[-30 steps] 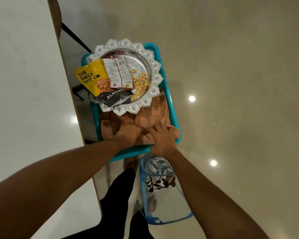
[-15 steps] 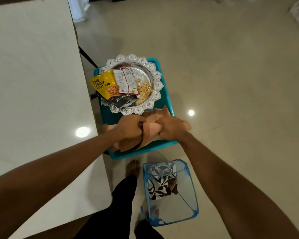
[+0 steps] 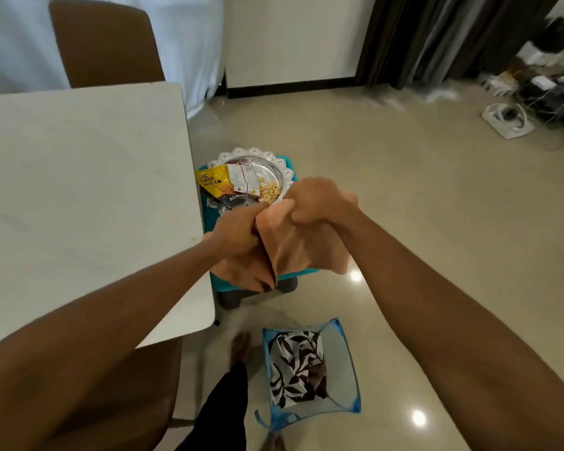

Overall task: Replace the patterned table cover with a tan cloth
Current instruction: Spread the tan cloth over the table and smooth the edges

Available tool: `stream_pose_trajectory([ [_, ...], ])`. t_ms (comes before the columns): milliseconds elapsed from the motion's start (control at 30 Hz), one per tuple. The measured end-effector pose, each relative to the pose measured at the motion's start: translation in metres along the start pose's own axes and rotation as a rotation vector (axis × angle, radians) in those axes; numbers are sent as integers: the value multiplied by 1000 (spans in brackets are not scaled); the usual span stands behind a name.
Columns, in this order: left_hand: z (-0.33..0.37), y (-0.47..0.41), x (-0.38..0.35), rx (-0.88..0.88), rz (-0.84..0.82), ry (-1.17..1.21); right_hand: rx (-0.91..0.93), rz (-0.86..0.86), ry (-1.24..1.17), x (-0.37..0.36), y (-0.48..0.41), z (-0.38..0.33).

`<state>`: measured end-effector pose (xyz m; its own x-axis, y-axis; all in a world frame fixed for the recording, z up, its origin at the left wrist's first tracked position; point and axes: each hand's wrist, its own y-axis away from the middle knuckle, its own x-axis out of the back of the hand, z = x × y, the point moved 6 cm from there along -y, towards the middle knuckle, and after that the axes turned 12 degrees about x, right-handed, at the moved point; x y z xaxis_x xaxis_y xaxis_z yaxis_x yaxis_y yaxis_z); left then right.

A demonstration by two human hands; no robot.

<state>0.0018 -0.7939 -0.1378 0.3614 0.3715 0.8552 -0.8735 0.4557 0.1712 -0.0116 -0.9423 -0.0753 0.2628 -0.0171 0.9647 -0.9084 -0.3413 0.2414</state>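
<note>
Head view. Left hand and right hand: both fisted on the tan cloth, held bunched above the teal stool, right of the bare table. Patterned cover: crumpled in the blue mesh basket, near floor. Silver tray of snack packets: far end of stool.

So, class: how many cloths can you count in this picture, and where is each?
2. The tan cloth is gripped by both hands above the teal stool; the patterned cloth lies in the blue mesh basket on the floor. Others may be hidden.
</note>
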Motion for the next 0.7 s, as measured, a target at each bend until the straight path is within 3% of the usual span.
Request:
stream_pose_trajectory([
  [133,27,15,74,-140,241,52,-49,262,15,64,23,-18],
  [233,19,45,144,-199,394,19,21,463,28,107,26,-66],
  [333,-18,70,205,-234,545,-146,133,701,17,133,8,-128],
  [433,-80,107,238,-187,699,-410,182,804,37,116,-24,-196],
  [533,-179,159,218,-101,624,-538,224,616,-1,58,-58,-275],
  [633,-296,222,156,132,252,-594,315,139,-30,-50,-78,-355],
  [700,-370,272,120,283,17,-591,314,-28,-95,-112,-86,-402],
])
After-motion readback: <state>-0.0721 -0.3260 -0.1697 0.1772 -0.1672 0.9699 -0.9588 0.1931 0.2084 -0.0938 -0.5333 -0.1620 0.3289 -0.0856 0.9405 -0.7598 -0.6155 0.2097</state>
